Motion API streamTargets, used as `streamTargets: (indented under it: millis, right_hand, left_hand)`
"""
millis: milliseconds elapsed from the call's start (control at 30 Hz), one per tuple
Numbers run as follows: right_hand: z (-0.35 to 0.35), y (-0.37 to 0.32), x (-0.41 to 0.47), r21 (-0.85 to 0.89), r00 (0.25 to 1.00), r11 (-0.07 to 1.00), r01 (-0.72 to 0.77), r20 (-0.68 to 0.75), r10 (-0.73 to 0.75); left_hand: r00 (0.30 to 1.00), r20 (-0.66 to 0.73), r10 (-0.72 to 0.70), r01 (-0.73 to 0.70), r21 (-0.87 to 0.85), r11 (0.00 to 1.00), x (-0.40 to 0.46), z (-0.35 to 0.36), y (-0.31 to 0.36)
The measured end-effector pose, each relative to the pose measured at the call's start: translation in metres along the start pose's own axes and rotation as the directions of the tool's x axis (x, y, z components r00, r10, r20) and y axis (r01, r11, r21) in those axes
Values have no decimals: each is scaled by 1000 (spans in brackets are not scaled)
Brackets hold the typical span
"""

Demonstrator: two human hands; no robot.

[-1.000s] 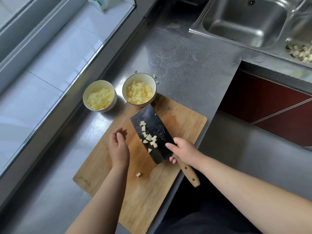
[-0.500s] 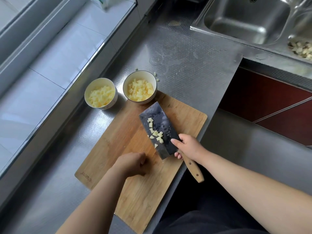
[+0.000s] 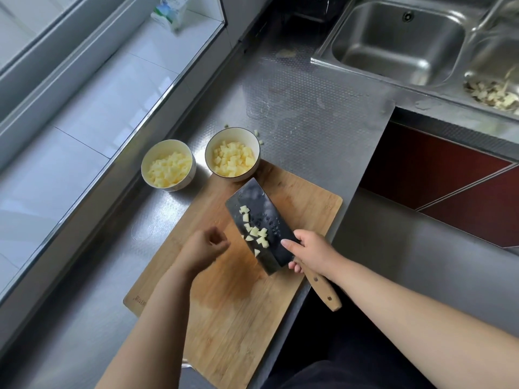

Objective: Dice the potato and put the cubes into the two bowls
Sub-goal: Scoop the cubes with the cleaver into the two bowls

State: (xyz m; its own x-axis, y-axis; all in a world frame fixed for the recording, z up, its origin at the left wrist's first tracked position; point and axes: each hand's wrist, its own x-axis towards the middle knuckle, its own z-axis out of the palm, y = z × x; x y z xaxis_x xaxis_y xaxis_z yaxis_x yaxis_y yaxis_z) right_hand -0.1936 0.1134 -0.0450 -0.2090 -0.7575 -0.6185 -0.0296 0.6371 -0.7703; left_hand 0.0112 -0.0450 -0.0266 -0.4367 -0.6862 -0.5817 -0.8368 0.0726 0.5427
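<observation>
Steel counter (image 3: 309, 130), cubes (image 3: 254, 233) on cleaver (image 3: 258, 220), beside right hand (image 3: 311, 252), perhaps touching.

Potato cubes (image 3: 254, 232): pale yellow, loose cluster on flat cleaver blade (image 3: 259, 224). Two white bowls (image 3: 168, 165) (image 3: 232, 154) side by side at cutting board's (image 3: 233, 299) far edge, both holding cubes.

Pale yellow potato cubes (image 3: 254, 233) on a black cleaver blade (image 3: 259, 224) with shiny grey spots. Light brown wooden handle (image 3: 323, 289) with two small silver dots. Brown striped wooden cutting board (image 3: 306, 203), darker and wet-looking in the middle. Two white bowls, left bowl (image 3: 168, 165) and right bowl (image 3: 232, 154), both full of yellow. Shiny silver-grey counter (image 3: 309, 113) with a tiny bumpy dot pattern. Silver sink (image 3: 393, 43). Dark red cupboard front (image 3: 438, 175) with thin grey lines. White and green carton (image 3: 168, 14).
</observation>
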Motion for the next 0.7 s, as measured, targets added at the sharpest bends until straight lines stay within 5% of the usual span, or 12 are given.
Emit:
streamTargets:
  millis: [100, 200, 500, 700]
  right_hand:
    - [1, -5, 0, 41, 999, 999, 34, 4, -34]
    - [1, -16, 2, 101, 999, 994, 42, -22, -40]
    - [-34, -80, 46, 96, 986, 985, 144, -94, -135]
    - [-56, -105, 85, 64, 986, 988, 142, -98, -135]
  left_hand:
    - [939, -341, 42, -93, -133, 987, 1, -16, 17]
    - [873, -480, 88, -171, -131, 977, 6, -25, 36]
    - [840, -516, 170, -250, -90, 964, 56, -40, 79]
    - [872, -473, 126, -128, 29, 991, 103, -54, 100]
